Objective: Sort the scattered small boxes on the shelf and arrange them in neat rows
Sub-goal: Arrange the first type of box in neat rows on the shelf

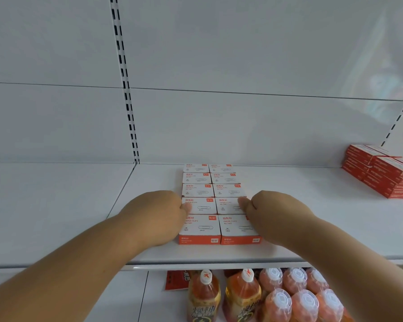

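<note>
Squeezing the paper-clip boxes (219, 205) from both sides, left hand (158, 217) and right hand (275, 214) press open-palmed; two neat columns formed, nearly finished.

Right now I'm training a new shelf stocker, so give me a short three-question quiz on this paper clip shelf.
1. True or false: the white paper clip boxes form two columns.
2. How many rows deep is the block?
3. Where are the hands? A) lifting the red box stack B) left hand and right hand pressing the block's two sides C) reaching for the bottles below the shelf

Key: 1 true; 2 five; 3 B
</note>
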